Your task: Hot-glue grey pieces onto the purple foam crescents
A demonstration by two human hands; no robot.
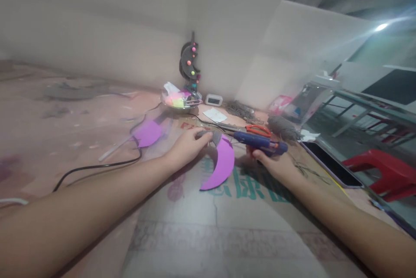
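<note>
Between the fingers and thumb of my left hand is the upper end of a purple crescent cutout. Grey material covers that end, and the pointed tip hangs down to the left. My right hand grips a dark blue glue gun by its handle. The nozzle points left, close to the crescent's upper edge; whether it touches I cannot tell. Beneath both hands lies a printed cardboard sheet.
A glass bowl of craft bits stands at the back, near a decorated grey moon shape. Orange-handled scissors, grey yarn and a phone lie to the right. Left are another purple piece and a black cable.
</note>
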